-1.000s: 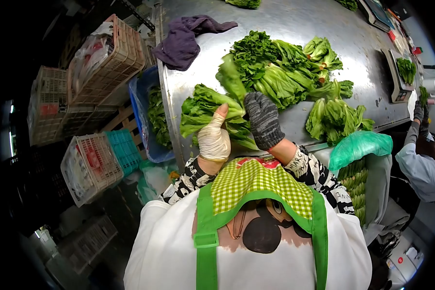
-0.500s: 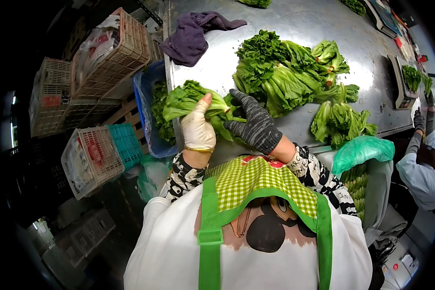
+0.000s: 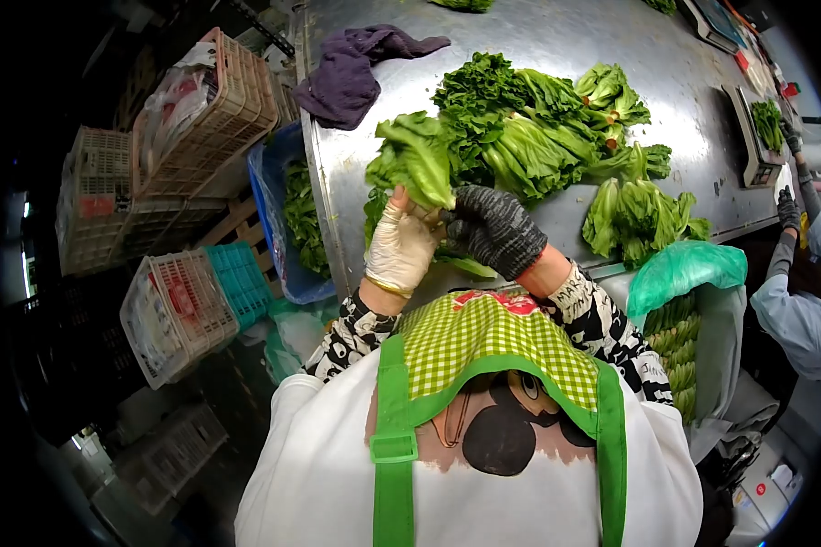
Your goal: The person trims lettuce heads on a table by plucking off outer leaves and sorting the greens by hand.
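My left hand (image 3: 401,248), in a pale glove, is closed around the lower part of a leafy lettuce (image 3: 414,157) near the table's front edge. Beside it my right hand (image 3: 495,230), in a dark grey knitted glove, is closed at the lettuce's base, its fingertips partly hidden. Green leaves also show below and behind both hands. A pile of lettuce (image 3: 543,137) lies on the metal table (image 3: 693,118) just beyond my right hand, and a separate bunch (image 3: 643,217) lies to its right.
A purple cloth (image 3: 342,77) lies at the table's left edge. Left of the table stand a blue lined bin (image 3: 269,201) with greens and stacked crates (image 3: 214,118). A lettuce-filled container (image 3: 670,342) with green plastic is at the right. A scale (image 3: 748,137) and another person (image 3: 798,310) are further right.
The lettuce in my left hand now points upward instead of left. My right hand has closed from spread fingers and moved against its base.
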`<control>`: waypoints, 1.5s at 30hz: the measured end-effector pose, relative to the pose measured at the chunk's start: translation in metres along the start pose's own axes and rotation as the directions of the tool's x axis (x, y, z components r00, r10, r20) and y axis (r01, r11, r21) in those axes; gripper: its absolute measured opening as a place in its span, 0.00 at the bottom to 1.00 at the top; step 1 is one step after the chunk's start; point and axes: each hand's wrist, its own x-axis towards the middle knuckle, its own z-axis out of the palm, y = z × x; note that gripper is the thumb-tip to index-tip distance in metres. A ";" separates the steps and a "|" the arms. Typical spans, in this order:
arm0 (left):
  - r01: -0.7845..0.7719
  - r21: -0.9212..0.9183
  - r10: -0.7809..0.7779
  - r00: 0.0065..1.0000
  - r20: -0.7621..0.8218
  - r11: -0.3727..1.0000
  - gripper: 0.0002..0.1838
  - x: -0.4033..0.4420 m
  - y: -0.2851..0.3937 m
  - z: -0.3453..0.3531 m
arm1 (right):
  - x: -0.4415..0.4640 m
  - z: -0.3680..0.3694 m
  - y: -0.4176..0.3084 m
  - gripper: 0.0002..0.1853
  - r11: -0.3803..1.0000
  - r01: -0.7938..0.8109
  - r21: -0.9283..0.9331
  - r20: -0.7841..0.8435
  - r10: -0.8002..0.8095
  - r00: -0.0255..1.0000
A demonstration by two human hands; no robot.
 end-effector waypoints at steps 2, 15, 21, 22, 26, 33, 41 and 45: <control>-0.076 0.054 0.078 0.997 -0.029 0.996 0.19 -0.005 -0.010 0.031 | -0.002 -0.003 -0.006 0.18 0.999 0.028 -0.022 0.036 -0.027 0.999; -0.165 0.346 0.244 0.949 -0.200 0.924 0.15 -0.005 -0.024 0.016 | -0.016 0.003 -0.010 0.09 0.777 0.191 -0.600 0.100 -0.164 0.981; -0.333 0.259 0.392 0.892 -0.227 0.907 0.19 0.000 -0.039 0.021 | -0.022 0.023 0.014 0.14 0.785 0.130 -0.605 -0.043 -0.195 0.980; -0.350 0.262 0.409 0.886 -0.220 0.899 0.19 0.001 -0.040 0.021 | -0.023 0.025 0.013 0.14 0.751 0.129 -0.648 -0.054 -0.214 0.975; -0.370 0.257 0.423 0.884 -0.197 0.893 0.19 0.004 -0.042 0.018 | -0.024 0.032 0.011 0.16 0.703 0.087 -0.706 -0.113 -0.233 0.966; -0.279 0.256 0.324 0.934 -0.152 0.926 0.17 0.001 -0.041 0.022 | -0.014 0.013 -0.012 0.10 0.656 0.141 -0.742 -0.081 -0.296 0.952; -0.259 0.137 0.278 0.950 -0.144 0.956 0.18 -0.008 -0.024 0.008 | -0.018 -0.002 0.059 0.13 0.957 -0.263 -0.120 -0.218 0.233 0.948; -0.262 0.137 0.264 0.965 0.002 0.955 0.18 -0.012 -0.021 0.036 | -0.021 -0.016 0.000 0.19 0.859 -0.451 -0.243 -0.130 0.431 0.893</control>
